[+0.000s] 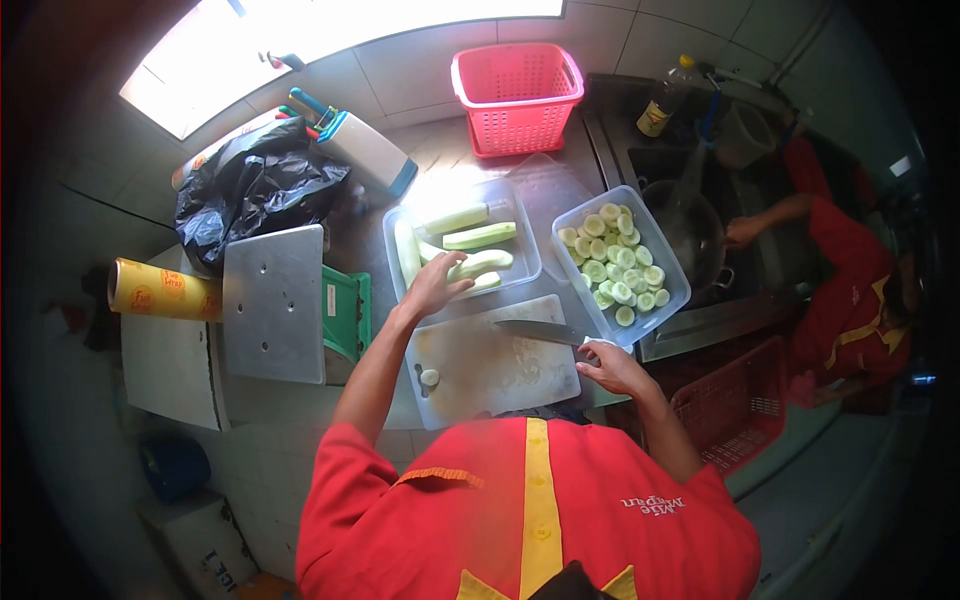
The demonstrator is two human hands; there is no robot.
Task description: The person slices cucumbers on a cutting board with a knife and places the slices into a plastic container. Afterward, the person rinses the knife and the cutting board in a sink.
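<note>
My left hand (437, 285) reaches into a clear plastic container (531, 235), its fingers closed over the near end of a peeled cucumber (487, 262). Several other peeled cucumbers lie around it there. In my right hand (612, 368) is a knife (540, 328) with a whitish handle, its blade pointing left above the far edge of the white cutting board (470, 365). One small cucumber end piece (430, 377) rests at the board's left side. A second container (673, 270), right of the board, holds many round cucumber slices (615, 255).
At the back stand a pink basket (517, 125) and a knife block (362, 150). Left are a black plastic bag (255, 190), a metal-topped green scale (275, 300) and a wrap roll (160, 290). On the right, a co-worker's hand (742, 231) is beside a pan (690, 235) on the stove.
</note>
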